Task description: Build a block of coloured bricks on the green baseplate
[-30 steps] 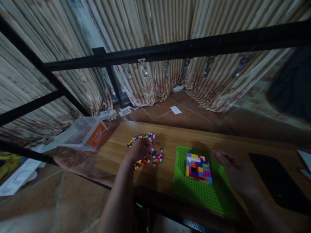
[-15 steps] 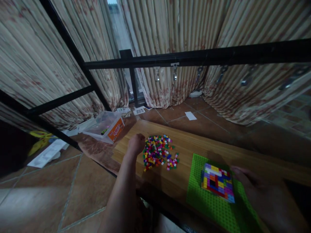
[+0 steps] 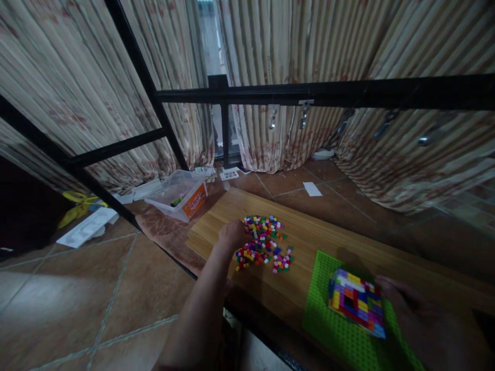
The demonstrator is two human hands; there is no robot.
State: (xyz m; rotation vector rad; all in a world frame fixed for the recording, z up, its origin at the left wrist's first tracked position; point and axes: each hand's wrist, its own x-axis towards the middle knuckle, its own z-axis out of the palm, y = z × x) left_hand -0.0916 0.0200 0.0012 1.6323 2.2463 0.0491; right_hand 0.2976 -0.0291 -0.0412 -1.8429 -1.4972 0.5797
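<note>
Left hand (image 3: 233, 234), mid-frame: curled, fingertips hidden; cannot tell whether it grips a brick. Loose bricks (image 3: 265, 242) spread immediately to its right, no clear long axis; this hand is the nearer. Right hand (image 3: 413, 309), lower right: dim, loosely bent, hold unclear, beside brick block (image 3: 359, 292) over green plate (image 3: 320, 293).

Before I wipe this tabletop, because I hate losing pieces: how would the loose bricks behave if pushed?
The loose bricks would probably scatter, being separate. Their boxy shapes suggest sliding rather than rolling; the smooth-looking wooden tabletop may offer little grip.
</note>
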